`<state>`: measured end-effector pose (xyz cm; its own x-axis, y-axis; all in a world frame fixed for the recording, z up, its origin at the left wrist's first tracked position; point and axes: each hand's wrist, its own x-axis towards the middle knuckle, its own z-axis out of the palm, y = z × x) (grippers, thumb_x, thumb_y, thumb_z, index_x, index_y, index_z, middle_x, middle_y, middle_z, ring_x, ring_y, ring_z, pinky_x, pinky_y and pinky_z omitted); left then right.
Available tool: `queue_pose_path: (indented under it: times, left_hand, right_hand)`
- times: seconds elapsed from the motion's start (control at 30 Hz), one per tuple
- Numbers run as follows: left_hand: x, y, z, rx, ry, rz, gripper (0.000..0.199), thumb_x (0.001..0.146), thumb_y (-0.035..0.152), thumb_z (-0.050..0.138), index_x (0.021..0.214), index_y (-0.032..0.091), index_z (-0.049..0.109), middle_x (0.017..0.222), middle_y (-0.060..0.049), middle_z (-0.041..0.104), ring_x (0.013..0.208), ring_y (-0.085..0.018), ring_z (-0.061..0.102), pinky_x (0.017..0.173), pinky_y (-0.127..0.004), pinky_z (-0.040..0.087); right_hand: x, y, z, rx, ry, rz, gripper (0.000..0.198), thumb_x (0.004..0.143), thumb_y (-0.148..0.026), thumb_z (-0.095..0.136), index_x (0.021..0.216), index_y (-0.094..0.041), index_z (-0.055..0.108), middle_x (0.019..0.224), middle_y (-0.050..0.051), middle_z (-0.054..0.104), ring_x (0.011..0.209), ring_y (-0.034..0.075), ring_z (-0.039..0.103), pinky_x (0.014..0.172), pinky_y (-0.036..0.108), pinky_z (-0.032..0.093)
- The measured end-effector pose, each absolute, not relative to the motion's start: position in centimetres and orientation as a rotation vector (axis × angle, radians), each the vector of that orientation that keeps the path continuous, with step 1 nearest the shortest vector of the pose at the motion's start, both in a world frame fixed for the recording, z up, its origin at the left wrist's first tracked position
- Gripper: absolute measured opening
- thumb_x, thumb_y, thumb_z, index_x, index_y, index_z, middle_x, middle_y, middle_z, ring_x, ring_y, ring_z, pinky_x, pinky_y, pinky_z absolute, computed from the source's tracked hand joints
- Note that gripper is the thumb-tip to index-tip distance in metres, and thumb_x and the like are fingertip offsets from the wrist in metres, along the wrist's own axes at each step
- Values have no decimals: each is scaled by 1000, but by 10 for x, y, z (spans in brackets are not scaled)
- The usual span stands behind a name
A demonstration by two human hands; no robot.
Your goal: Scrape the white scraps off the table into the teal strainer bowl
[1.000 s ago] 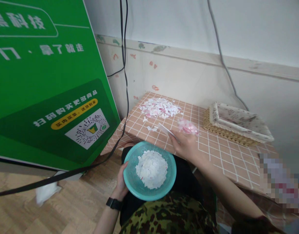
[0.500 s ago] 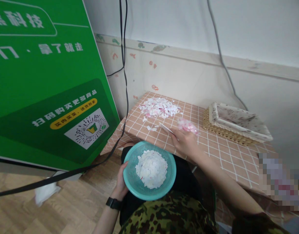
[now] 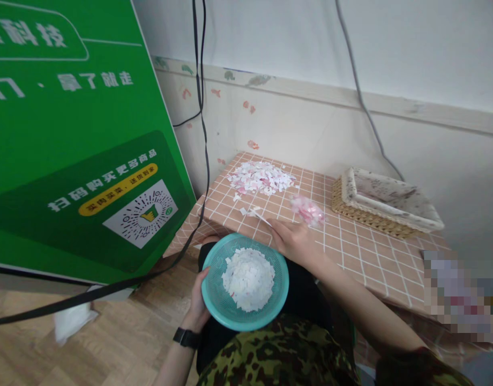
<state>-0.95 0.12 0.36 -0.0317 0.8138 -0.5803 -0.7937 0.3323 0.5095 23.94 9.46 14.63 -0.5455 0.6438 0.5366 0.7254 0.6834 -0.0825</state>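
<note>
A round teal plastic strainer basket (image 3: 215,300) rests on my lap, with a mound of small white paper pieces (image 3: 248,279) inside. My left hand (image 3: 201,300) grips its left rim, thumb over the edge. Above the near table edge, my right hand (image 3: 292,241) is closed around a thin white stick-like tool (image 3: 262,217), whose exact kind I cannot make out. The tool's tip is by a few loose paper scraps (image 3: 246,211) on the table. Behind them lies a larger pile of white and pink paper pieces (image 3: 260,178).
A clear bag with pink contents (image 3: 308,210) lies on the checked tablecloth (image 3: 359,257). Farther right stands a cloth-lined wicker basket (image 3: 375,214). A green panel (image 3: 69,134) rises on the left, and a black cable (image 3: 204,145) hangs before the table corner.
My right hand has moved left and slightly down, bringing the white tool's tip down by the loose scraps. My left hand and the strainer basket stay in place.
</note>
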Motion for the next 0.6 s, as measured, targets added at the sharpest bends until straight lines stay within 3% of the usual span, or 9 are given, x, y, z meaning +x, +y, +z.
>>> queue_pose_path:
  times: [0.17,0.6]
  left_hand:
    - [-9,2,5,50,962,1299,15,73,27,64,80,15,69,75,-5,73,65,-19,66,71,-32,52]
    - [-8,2,7,36,954,1298,14,71,25,64,80,14,69,74,-5,73,65,-19,66,70,-32,52]
  right_hand:
    - [250,98,148,-1166,-2352,-261,30,87,-15,42,112,-13,59,80,8,69,65,15,62,59,26,43]
    - [256,106,151,-1318,-2204,-400,27,88,-22,43,104,-16,64,71,6,68,59,15,59,55,26,37]
